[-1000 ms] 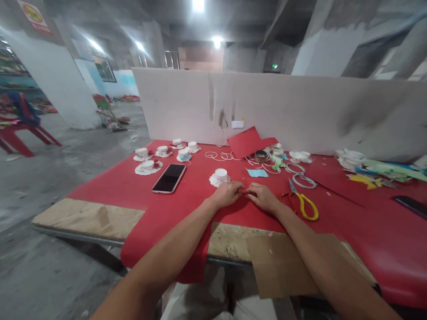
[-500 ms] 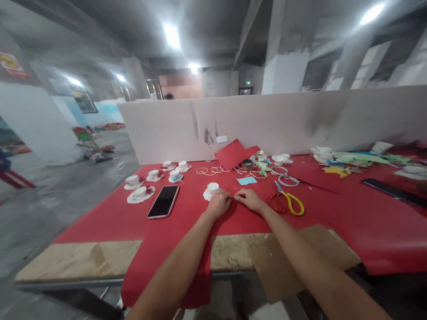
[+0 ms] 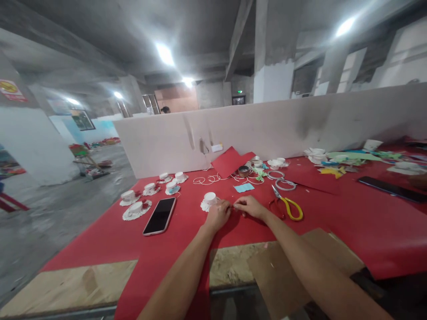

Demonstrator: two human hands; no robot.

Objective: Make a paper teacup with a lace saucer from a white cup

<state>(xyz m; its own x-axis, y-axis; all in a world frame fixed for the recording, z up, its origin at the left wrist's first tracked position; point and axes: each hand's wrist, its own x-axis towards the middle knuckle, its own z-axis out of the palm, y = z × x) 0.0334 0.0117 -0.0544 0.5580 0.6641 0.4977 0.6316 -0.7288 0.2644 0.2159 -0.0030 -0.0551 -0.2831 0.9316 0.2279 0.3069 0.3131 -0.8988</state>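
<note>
My left hand (image 3: 219, 214) is closed in a pinch just right of a white paper cup on a lacy saucer (image 3: 210, 198), near the middle of the red-covered table (image 3: 187, 222). Facing it, my right hand (image 3: 250, 207) has its fingertips pressed together. Whatever lies between the fingertips of either hand is too small to make out. Yellow-handled scissors (image 3: 287, 204) rest to the right of my right hand. A light blue paper piece (image 3: 244, 187) lies beyond the hands.
At left are several cup-and-saucer pieces (image 3: 136, 209) and a phone (image 3: 160, 216). Behind lie red paper (image 3: 230, 162), a tape roll (image 3: 243, 170), string and white rings (image 3: 285, 184). A second phone (image 3: 390, 189) and paper scraps (image 3: 353, 156) are at right. Brown cardboard (image 3: 283, 271) overhangs the front edge.
The view has tilted and shifted, so the table things sit lower and slightly left. Both hands remain beside the cup, fingertips close together. A head shows behind the partition.
</note>
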